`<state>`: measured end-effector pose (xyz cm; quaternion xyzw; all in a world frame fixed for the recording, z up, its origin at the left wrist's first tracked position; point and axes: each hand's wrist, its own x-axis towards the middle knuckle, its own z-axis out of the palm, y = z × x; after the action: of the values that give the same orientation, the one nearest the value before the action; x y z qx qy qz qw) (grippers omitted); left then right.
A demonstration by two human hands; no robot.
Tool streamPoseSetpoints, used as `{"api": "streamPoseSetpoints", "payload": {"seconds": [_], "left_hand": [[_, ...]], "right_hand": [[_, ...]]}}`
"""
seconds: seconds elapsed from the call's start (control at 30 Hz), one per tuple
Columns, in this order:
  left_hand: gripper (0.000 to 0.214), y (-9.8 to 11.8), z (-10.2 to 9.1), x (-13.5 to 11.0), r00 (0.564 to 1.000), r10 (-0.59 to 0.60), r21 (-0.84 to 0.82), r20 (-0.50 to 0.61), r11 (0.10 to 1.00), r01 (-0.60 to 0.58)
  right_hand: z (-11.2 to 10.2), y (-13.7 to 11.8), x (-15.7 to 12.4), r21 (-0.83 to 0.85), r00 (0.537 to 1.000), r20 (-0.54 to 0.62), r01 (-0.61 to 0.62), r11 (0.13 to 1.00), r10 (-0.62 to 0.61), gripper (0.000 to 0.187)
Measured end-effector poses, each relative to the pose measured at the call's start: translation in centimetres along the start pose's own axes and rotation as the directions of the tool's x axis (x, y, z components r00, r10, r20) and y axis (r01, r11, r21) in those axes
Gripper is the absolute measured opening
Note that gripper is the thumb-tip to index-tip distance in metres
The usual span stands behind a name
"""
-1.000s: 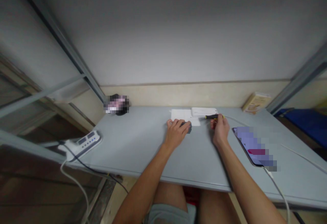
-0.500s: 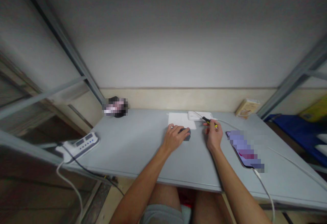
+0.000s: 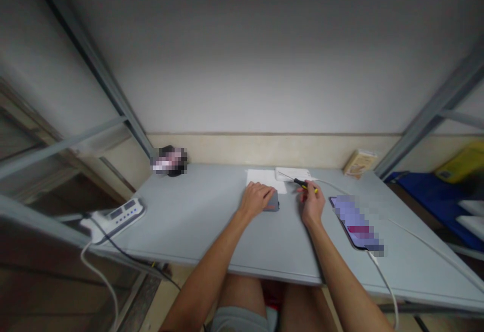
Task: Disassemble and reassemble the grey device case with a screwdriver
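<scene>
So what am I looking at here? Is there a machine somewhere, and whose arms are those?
No machine: a person wears a camera on the head, so this single picture looks forward and down at their own bare arms. The left hand clasps a small grey device on the grey table. The right hand holds a screwdriver with a black and yellow handle. Beyond them lie a white sheet and a flat white box. To the right is a phone on a cable, and far left a power strip.

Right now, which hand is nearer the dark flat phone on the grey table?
Right. The right hand, holding a black-and-yellow screwdriver, is left of the dark flat phone; the left hand, farther left, grips a grey box.
</scene>
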<state>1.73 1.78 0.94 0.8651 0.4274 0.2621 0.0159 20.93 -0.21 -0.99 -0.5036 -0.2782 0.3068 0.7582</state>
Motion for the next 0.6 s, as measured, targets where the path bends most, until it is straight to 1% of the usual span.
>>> {"api": "streamPoseSetpoints", "payload": {"seconds": [0.17,0.37,0.5,0.6], "left_hand": [[0.029,0.28,0.37,0.62,0.998,-0.046,-0.011,0.044,0.999,0.047],[0.032,0.48,0.71,0.69,0.991,-0.112,-0.014,0.066,0.993,0.114],[0.033,0.49,0.69,0.43,0.990,-0.091,-0.026,0.106,0.995,0.094],[0.033,0.41,0.82,0.22,0.992,-0.075,-0.032,0.097,0.996,0.079]], "right_hand": [[0.14,-0.14,0.01,-0.007,1.000,-0.013,-0.010,1.000,0.010,0.050],[0.06,0.02,0.05,-0.024,1.000,-0.015,-0.003,1.000,0.003,0.048],[0.13,-0.11,-0.03,-0.026,1.000,-0.014,-0.010,1.000,0.009,0.052],[0.20,-0.29,-0.09,-0.016,1.000,-0.021,-0.016,1.000,0.015,0.052]]}}
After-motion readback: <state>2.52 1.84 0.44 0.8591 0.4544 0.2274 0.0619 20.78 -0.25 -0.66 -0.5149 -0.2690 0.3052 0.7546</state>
